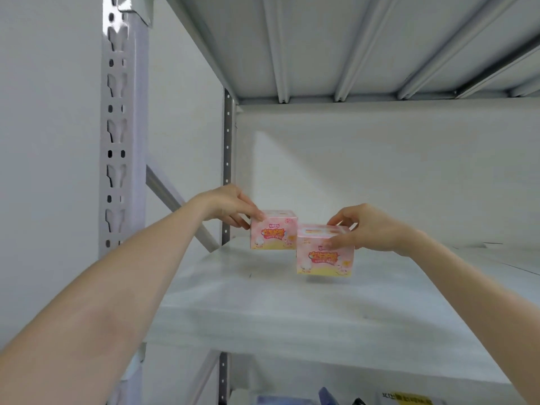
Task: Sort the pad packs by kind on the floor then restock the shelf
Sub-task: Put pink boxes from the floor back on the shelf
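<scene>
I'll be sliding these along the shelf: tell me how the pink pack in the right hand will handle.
Probably light: the right hand holds the pink pack by fingertips alone. Likely keeps its shape: its edges look square. Flat-sided, it should slide on the shelf, not roll.

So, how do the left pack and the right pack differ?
The left pack is farther back, near the rear post; the right pack is nearer the camera, overlapping its corner. The left hand pinches the left pack's upper left corner; the right hand grips the right pack from its top right. Both show the same pink print, upright.
</scene>
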